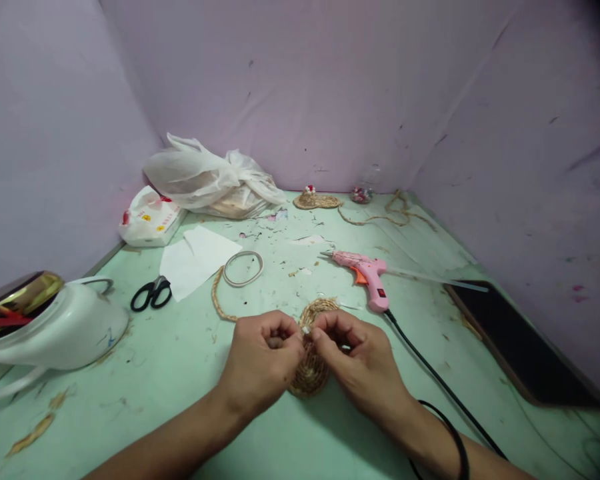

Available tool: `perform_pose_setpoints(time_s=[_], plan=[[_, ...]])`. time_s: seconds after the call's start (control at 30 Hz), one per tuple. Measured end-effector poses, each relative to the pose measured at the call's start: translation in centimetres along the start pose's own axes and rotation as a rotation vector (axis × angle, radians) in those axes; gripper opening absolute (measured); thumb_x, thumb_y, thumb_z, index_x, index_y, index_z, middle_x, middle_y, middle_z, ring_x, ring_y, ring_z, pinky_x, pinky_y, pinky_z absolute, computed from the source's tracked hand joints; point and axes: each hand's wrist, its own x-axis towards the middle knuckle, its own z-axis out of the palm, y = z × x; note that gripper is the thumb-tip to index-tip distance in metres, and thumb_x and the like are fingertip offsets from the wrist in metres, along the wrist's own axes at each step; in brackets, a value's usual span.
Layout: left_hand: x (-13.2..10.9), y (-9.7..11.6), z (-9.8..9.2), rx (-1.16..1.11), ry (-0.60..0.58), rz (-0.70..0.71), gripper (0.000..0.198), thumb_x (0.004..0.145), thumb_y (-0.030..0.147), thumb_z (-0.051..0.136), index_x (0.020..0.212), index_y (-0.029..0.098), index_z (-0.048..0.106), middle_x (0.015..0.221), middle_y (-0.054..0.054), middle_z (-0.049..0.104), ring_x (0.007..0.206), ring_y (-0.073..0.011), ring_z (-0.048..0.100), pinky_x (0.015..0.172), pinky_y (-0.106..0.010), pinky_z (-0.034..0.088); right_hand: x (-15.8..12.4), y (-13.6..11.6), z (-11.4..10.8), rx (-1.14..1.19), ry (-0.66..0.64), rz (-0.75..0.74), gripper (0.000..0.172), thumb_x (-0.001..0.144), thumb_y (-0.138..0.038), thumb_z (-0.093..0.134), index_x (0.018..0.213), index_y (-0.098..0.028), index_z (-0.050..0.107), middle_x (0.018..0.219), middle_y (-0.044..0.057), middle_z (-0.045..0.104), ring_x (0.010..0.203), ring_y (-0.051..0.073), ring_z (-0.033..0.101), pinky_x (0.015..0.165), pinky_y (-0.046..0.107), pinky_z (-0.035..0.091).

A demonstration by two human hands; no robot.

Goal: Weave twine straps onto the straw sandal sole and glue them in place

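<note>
A coiled jute rope disc (314,347) lies on the pale green table (180,360) in front of me. My left hand (263,360) and my right hand (357,357) both rest on it with fingers curled and pinched together at its upper edge. The rope's loose tail (218,299) curves away to the left. What sits between my fingertips is too small to name apart from the rope.
A pink glue gun (367,277) lies just behind my right hand, its black cord (445,387) running past my wrist. Black scissors (151,294), a tape ring (243,268), white paper (195,260), plastic bags (210,177), a white kettle-like pot (55,327) and a dark phone (515,347) surround me.
</note>
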Motion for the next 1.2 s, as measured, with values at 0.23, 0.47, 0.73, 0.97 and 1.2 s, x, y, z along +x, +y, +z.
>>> perform_pose_setpoints(time_s=[0.23,0.47,0.73,0.97,1.2], plan=[[0.1,0.34,-0.35,-0.093,-0.089,-0.081,0.018,0.066,0.03,0.061,0.064,0.012,0.06,0.039,0.003,0.053,0.034,-0.0071,0.046,0.034,-0.017,0.038,-0.13,0.11,-0.03,-0.027,-0.045,-0.017,0.013,0.076,-0.022,0.051,0.065,-0.017,0.057,0.057,-0.001,0.058,0.051,0.01,0.052,0.047,0.019,0.043],[0.16,0.69,-0.33,-0.088,-0.105,-0.112,0.016,0.067,0.025,0.058,0.061,0.011,0.062,0.039,0.002,0.054,0.035,-0.0075,0.048,0.035,-0.017,0.041,-0.18,0.45,0.21,-0.089,-0.098,-0.03,0.015,0.08,-0.024,0.049,0.068,-0.018,0.056,0.06,0.0,0.058,0.054,0.011,0.053,0.051,0.021,0.043],[0.22,0.46,-0.22,-0.101,-0.105,-0.099,0.014,0.068,0.022,0.054,0.064,0.011,0.062,0.044,0.002,0.053,0.037,-0.0083,0.05,0.038,-0.019,0.045,-0.25,0.57,0.26,-0.064,-0.109,0.015,0.015,0.081,-0.025,0.047,0.069,-0.018,0.053,0.059,0.0,0.057,0.053,0.011,0.051,0.051,0.022,0.044],[0.31,0.45,-0.25,-0.132,-0.124,-0.094,0.013,0.065,0.022,0.057,0.066,0.011,0.063,0.044,0.001,0.056,0.04,-0.0094,0.052,0.042,-0.021,0.047,-0.13,0.42,0.1,-0.027,-0.092,0.01,0.014,0.079,-0.023,0.048,0.068,-0.018,0.055,0.059,-0.001,0.057,0.052,0.011,0.052,0.049,0.021,0.043],[0.27,0.14,-0.07,-0.171,-0.094,-0.11,0.016,0.066,0.023,0.059,0.071,0.01,0.065,0.045,0.001,0.058,0.041,-0.01,0.053,0.044,-0.022,0.047,-0.07,0.05,0.09,-0.001,-0.105,-0.011,0.015,0.079,-0.024,0.049,0.066,-0.018,0.056,0.06,0.0,0.059,0.055,0.012,0.053,0.052,0.022,0.044]])
